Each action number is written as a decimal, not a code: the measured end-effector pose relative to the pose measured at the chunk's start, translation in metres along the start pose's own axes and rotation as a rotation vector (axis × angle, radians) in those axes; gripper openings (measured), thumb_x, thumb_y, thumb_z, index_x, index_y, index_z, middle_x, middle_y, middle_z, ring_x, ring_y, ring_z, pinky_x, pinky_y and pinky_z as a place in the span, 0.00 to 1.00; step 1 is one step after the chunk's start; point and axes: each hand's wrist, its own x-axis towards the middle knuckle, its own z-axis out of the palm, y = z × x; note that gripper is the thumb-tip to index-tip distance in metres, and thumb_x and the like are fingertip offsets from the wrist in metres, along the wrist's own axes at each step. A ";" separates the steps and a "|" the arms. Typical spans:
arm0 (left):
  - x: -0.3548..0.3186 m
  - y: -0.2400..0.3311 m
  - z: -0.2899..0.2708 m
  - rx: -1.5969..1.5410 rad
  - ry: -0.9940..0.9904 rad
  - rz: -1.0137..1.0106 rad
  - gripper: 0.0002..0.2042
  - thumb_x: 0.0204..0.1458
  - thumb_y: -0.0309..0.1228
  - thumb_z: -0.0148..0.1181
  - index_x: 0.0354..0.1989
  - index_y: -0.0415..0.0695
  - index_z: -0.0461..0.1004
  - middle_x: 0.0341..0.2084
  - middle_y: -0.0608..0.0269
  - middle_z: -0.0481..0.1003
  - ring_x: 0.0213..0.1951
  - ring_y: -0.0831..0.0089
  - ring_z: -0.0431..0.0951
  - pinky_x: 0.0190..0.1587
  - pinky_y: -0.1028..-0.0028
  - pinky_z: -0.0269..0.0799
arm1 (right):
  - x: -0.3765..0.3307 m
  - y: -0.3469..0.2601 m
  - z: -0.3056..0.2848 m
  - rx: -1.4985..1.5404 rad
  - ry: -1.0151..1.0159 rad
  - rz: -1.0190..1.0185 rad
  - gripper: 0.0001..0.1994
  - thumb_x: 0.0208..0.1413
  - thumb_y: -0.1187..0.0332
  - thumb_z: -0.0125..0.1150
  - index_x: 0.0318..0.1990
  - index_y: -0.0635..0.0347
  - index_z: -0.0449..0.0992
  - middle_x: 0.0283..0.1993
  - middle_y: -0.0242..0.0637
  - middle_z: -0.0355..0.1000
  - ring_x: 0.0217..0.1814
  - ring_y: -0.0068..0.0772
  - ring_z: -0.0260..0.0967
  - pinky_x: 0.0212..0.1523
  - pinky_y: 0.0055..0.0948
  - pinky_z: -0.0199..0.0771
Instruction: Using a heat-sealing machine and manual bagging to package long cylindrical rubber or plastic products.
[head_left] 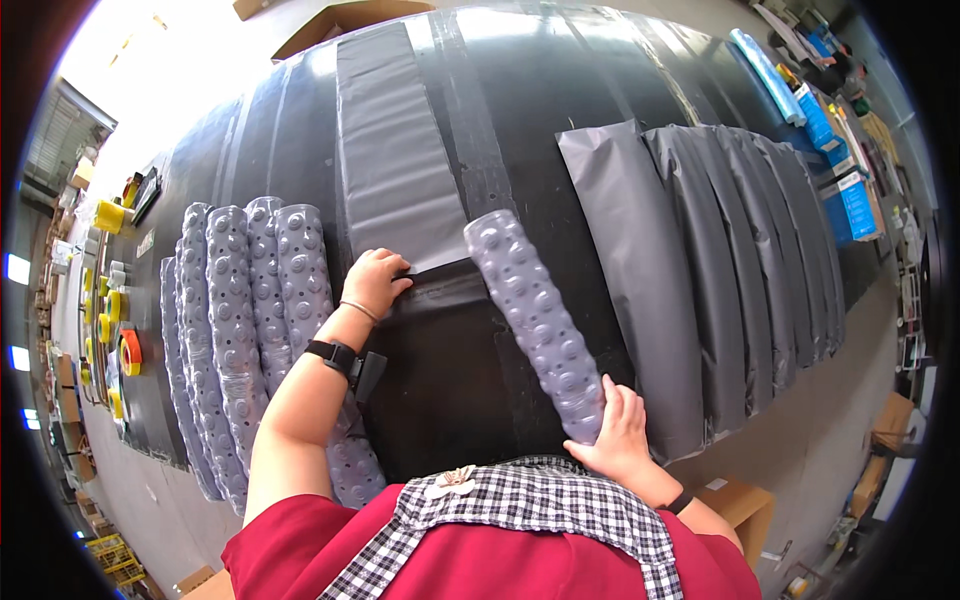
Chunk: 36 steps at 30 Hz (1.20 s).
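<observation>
A flat grey plastic bag (pixel 395 150) lies lengthwise across the black table in front of me. My left hand (pixel 376 282) is at its near left corner, thumb and fingers pinched on the edge. To the right of the bag, a rolled bumpy bath mat (pixel 535 315) of translucent grey-purple plastic slants with its far end toward the bag. Around its near end, close to my body, are the fingers of my right hand (pixel 615 435).
Several more rolled mats (pixel 232 330) lie side by side on the left. A row of overlapping filled grey bags (pixel 690 280) covers the right side. Yellow tape rolls (pixel 112 215) line the left edge; blue boxes (pixel 855 205) stand far right. A cardboard box (pixel 738 508) is below the table's near right edge.
</observation>
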 end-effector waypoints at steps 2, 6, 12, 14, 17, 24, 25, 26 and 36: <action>0.001 -0.002 0.000 -0.017 0.002 -0.010 0.11 0.42 0.31 0.70 0.37 0.47 0.81 0.39 0.62 0.79 0.45 0.59 0.76 0.51 0.64 0.72 | -0.007 -0.003 0.001 -0.064 -0.093 0.040 0.57 0.31 0.54 0.80 0.69 0.66 0.50 0.63 0.56 0.55 0.60 0.54 0.63 0.60 0.44 0.66; 0.002 -0.015 0.007 -0.045 0.036 -0.001 0.08 0.45 0.30 0.66 0.35 0.46 0.82 0.40 0.61 0.79 0.45 0.59 0.76 0.50 0.64 0.72 | -0.010 0.007 0.013 0.315 -0.251 0.236 0.54 0.28 0.54 0.80 0.65 0.66 0.58 0.60 0.53 0.64 0.62 0.51 0.65 0.62 0.39 0.68; 0.011 -0.014 0.018 0.063 0.156 0.146 0.05 0.48 0.27 0.62 0.33 0.42 0.78 0.34 0.57 0.80 0.41 0.56 0.78 0.47 0.66 0.74 | -0.040 0.012 0.003 0.534 -0.153 0.160 0.48 0.25 0.55 0.83 0.59 0.62 0.66 0.56 0.48 0.69 0.58 0.46 0.69 0.59 0.38 0.70; 0.020 -0.012 0.010 -0.328 0.049 -0.178 0.07 0.50 0.29 0.63 0.36 0.42 0.78 0.30 0.53 0.80 0.38 0.55 0.80 0.44 0.64 0.75 | -0.038 -0.016 -0.009 0.523 -0.110 0.114 0.46 0.25 0.56 0.83 0.57 0.60 0.68 0.53 0.45 0.70 0.55 0.45 0.71 0.55 0.39 0.72; 0.027 -0.079 0.038 -0.958 -0.150 -0.360 0.06 0.50 0.26 0.64 0.37 0.43 0.79 0.30 0.61 0.81 0.31 0.71 0.80 0.37 0.71 0.75 | -0.024 -0.054 -0.010 0.410 -0.068 0.064 0.41 0.28 0.56 0.81 0.55 0.55 0.69 0.48 0.41 0.70 0.52 0.46 0.71 0.52 0.41 0.73; 0.018 -0.012 -0.005 -0.636 0.296 -0.101 0.04 0.54 0.28 0.63 0.32 0.42 0.76 0.23 0.70 0.73 0.25 0.74 0.73 0.31 0.71 0.71 | -0.018 -0.058 0.008 0.277 -0.075 0.203 0.41 0.30 0.54 0.79 0.56 0.55 0.69 0.49 0.42 0.70 0.54 0.47 0.70 0.53 0.42 0.73; 0.015 0.013 -0.023 -0.206 0.555 0.231 0.03 0.50 0.25 0.63 0.31 0.42 0.76 0.25 0.65 0.75 0.32 0.65 0.76 0.39 0.67 0.72 | -0.019 -0.058 0.008 0.275 -0.073 0.216 0.41 0.30 0.54 0.79 0.56 0.55 0.69 0.49 0.42 0.70 0.54 0.47 0.70 0.53 0.42 0.73; 0.005 0.033 -0.033 -0.153 0.503 0.247 0.03 0.48 0.25 0.62 0.32 0.44 0.76 0.34 0.62 0.77 0.44 0.56 0.75 0.51 0.61 0.68 | -0.019 -0.058 0.006 0.297 -0.078 0.229 0.41 0.30 0.53 0.79 0.56 0.55 0.69 0.50 0.42 0.70 0.54 0.47 0.70 0.53 0.42 0.73; 0.001 0.024 0.053 -0.456 0.162 -0.653 0.16 0.47 0.25 0.60 0.45 0.38 0.71 0.33 0.49 0.78 0.37 0.52 0.79 0.44 0.64 0.73 | 0.052 -0.103 0.011 0.294 -0.137 0.290 0.43 0.34 0.49 0.76 0.59 0.55 0.64 0.57 0.46 0.66 0.60 0.48 0.67 0.57 0.44 0.71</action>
